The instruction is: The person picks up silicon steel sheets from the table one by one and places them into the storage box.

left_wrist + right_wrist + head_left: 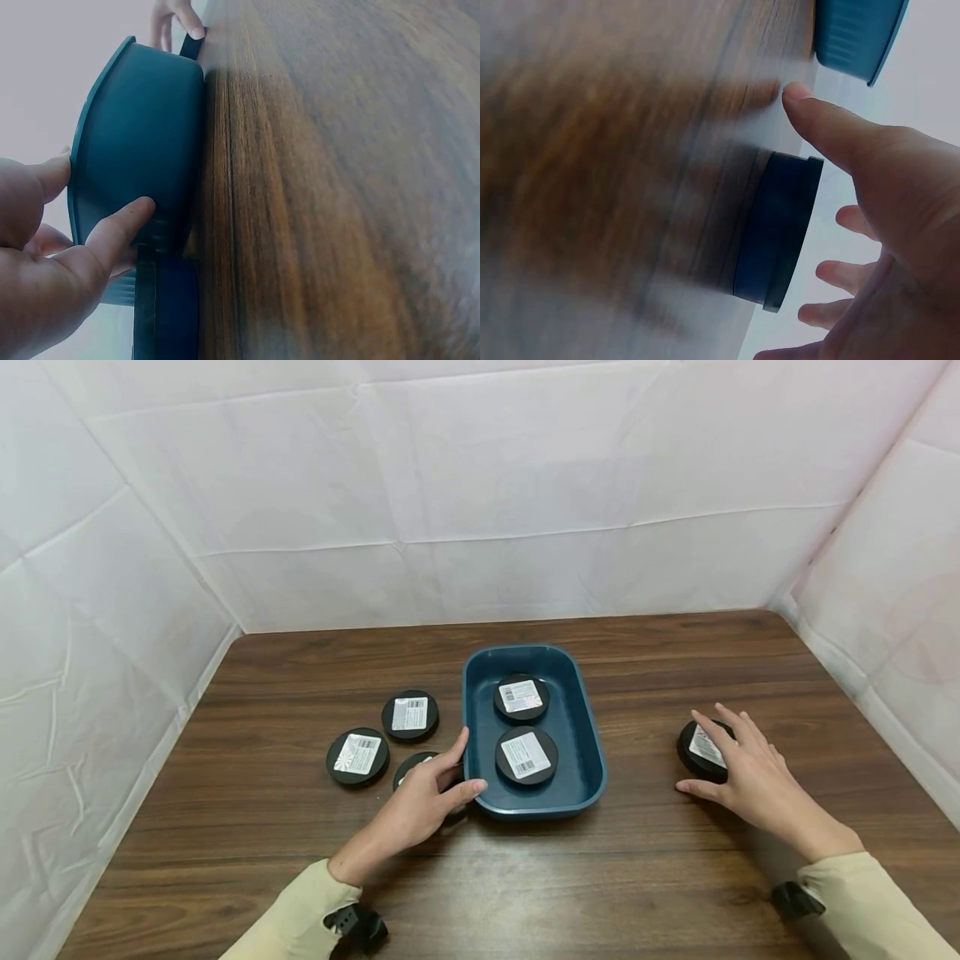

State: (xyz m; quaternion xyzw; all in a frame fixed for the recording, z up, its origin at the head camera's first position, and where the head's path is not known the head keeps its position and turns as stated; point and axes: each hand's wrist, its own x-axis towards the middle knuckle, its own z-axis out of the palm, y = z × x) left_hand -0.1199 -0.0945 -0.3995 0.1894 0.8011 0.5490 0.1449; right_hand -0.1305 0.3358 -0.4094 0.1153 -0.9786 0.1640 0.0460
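My left hand (420, 797) grips the near left corner of a blue plastic tray (589, 752), thumb at the rim and a finger against the outer wall in the left wrist view. Two flat, round black containers with white barcode labels lie in the tray, a far one (521, 697) and a near one (527, 756). At the right, my right hand (761, 781) is spread over another such black container (776, 229). In the right wrist view, its thumb stands apart from that container, with nothing gripped.
Left of the tray lie three more labelled black containers: one far (409, 716), one leftmost (357, 757), and one (412, 763) partly hidden by my left hand. White sheeting (510, 468) borders the wooden table (600, 885) at the back and sides.
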